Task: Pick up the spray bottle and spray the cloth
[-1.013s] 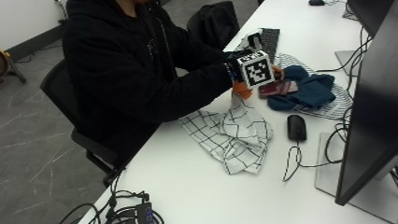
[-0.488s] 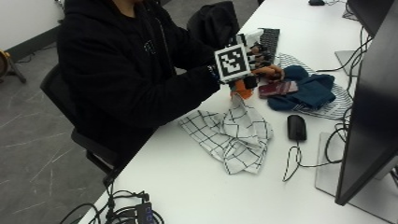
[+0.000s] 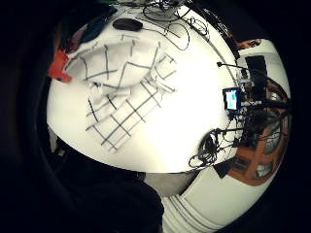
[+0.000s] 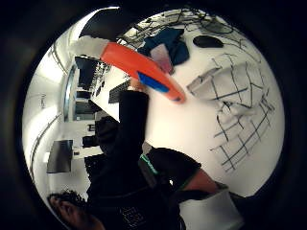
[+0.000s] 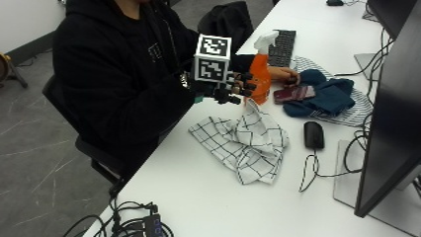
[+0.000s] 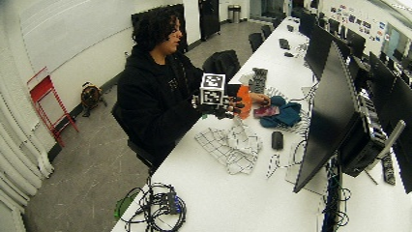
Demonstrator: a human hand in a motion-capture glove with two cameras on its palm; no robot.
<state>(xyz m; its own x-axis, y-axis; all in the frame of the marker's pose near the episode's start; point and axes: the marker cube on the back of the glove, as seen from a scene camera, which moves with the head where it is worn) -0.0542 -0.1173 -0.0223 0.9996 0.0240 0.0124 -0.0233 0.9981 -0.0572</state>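
An orange spray bottle (image 5: 261, 81) with a white trigger head stands upright on the white table (image 5: 197, 197), just behind a white cloth (image 5: 246, 140) with a black grid that lies crumpled. My gloved right hand (image 5: 230, 91) hovers beside the bottle on the person's side, fingers loosely curled, fingertips near the bottle's side and holding nothing. In the thumb side palm view the whole bottle (image 4: 139, 64) shows a little way off, above the cloth (image 4: 235, 96). The bare left hand (image 5: 283, 74) lies behind the bottle; whether it touches it is hidden.
A dark red phone (image 5: 296, 93) lies on a blue cloth (image 5: 329, 96) behind the bottle. A black mouse (image 5: 314, 134) with its cable sits right of the checked cloth. A keyboard (image 5: 284, 47) lies further back, and a monitor (image 5: 395, 98) stands along the right.
My gloved hand has drawn back from over the bottle toward the person. The bottle, mostly covered before, now shows in full at about the same spot.
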